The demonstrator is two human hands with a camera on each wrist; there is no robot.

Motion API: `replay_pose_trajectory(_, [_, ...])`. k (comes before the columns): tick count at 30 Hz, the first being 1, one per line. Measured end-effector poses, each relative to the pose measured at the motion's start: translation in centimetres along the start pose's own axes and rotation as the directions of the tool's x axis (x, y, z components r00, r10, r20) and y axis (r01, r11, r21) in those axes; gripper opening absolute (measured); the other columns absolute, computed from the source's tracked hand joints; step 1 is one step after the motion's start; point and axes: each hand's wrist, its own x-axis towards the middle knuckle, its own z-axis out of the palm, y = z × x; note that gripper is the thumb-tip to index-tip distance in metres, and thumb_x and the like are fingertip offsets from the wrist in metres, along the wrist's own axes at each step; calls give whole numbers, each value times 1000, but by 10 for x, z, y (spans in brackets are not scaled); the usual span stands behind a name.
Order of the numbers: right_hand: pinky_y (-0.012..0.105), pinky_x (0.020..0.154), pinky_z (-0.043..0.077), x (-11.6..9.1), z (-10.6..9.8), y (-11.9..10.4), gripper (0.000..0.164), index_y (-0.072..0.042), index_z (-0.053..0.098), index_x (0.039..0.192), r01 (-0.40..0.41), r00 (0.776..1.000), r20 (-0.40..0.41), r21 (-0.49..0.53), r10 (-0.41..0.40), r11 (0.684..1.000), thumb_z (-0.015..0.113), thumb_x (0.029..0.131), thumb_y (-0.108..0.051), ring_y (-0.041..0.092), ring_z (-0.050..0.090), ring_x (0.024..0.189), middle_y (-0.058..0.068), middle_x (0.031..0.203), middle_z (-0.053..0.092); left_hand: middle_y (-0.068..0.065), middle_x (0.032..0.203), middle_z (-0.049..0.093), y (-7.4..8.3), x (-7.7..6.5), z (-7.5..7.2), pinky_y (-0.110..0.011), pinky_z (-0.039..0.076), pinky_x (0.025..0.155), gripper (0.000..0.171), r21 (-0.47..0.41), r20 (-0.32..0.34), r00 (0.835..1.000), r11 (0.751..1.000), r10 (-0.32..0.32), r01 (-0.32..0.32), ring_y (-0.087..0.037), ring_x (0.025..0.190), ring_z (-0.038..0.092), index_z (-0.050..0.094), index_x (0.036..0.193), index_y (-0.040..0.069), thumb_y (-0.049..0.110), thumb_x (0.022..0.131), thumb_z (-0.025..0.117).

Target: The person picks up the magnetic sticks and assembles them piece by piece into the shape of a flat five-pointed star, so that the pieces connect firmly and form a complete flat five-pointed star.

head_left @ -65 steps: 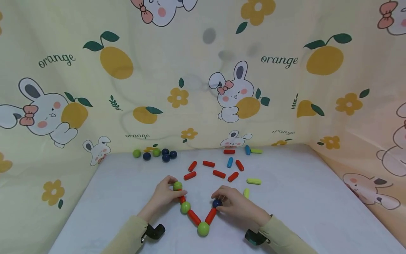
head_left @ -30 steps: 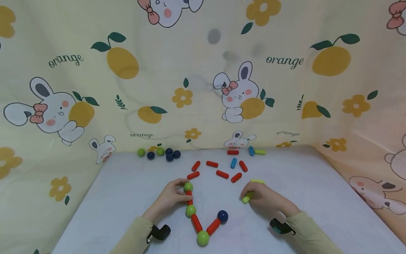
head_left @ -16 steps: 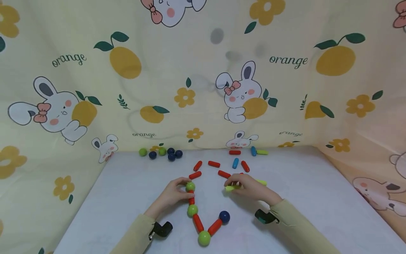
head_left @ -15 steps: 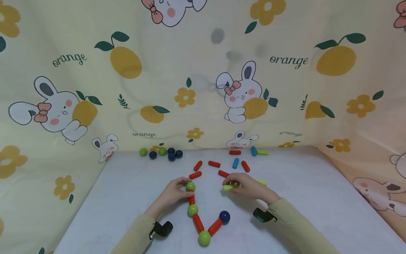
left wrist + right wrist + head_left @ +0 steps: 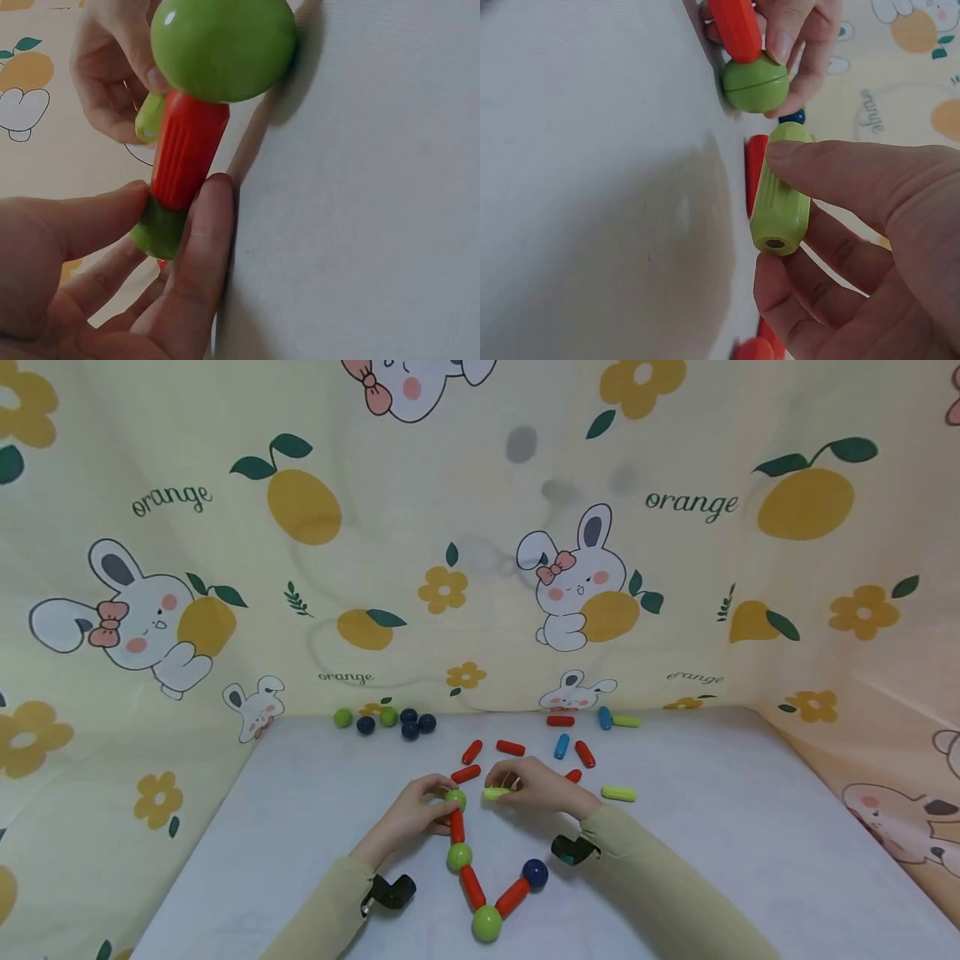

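Note:
On the white table lies a V-shaped chain of red rods and balls. A green ball (image 5: 487, 924) forms its bottom corner, and a dark blue ball (image 5: 535, 873) ends the right arm. My left hand (image 5: 415, 812) pinches the green ball (image 5: 455, 799) at the chain's upper left end, beside a red rod (image 5: 189, 150). Between thumb and fingers my right hand (image 5: 536, 787) holds a yellow-green rod (image 5: 782, 195), close to the right of that end ball. A small dark disc shows in the rod's near end in the right wrist view.
Several green and dark blue balls (image 5: 410, 731) sit at the back left. Loose red rods (image 5: 511, 748), blue rods (image 5: 562, 746) and yellow-green rods (image 5: 618, 793) lie behind and right of the hands. A printed cloth (image 5: 450, 527) hangs behind the table.
My right hand let go of the dark blue ball, picked up a yellow-green rod at the right and carried it left toward the chain's upper end. The left hand stays at that end.

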Motion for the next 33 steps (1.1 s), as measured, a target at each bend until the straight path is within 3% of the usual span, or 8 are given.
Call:
replay_pose_trajectory(6, [27,80,51,11,7,-1,21,-16,68,106,-41,999,17,28,40,999,72,86,-11,12,59,87,-7,97,65,-15,116,57,0,-1,-2,-35,58,69,34,-32,19,1000,999,-2,2,-20,76,66,55,123,3,13,92,64])
replay_pose_trajectory(14, [28,81,51,21,11,-5,20,-14,68,105,-29,999,23,14,29,999,72,86,-10,13,59,86,-5,97,65,-15,114,59,0,0,-3,-36,58,70,35,-61,32,999,998,4,-2,-21,76,66,56,125,2,13,93,64])
replay_pose_trajectory(20, [28,81,50,26,13,-4,22,-15,69,106,-30,1000,5,-9,30,1000,72,85,-8,12,56,88,-9,97,65,-12,106,62,-5,3,-2,-35,58,70,34,-73,47,999,997,-2,5,-22,76,66,57,123,2,13,92,65])
replay_pose_trajectory(33, [27,85,49,28,17,-3,22,-13,70,106,-31,999,-43,-5,31,999,69,86,-2,13,55,93,-6,101,65,-12,108,62,-5,1,-2,-35,58,70,34,-69,55,998,998,12,-8,-21,76,66,57,124,2,12,93,64])
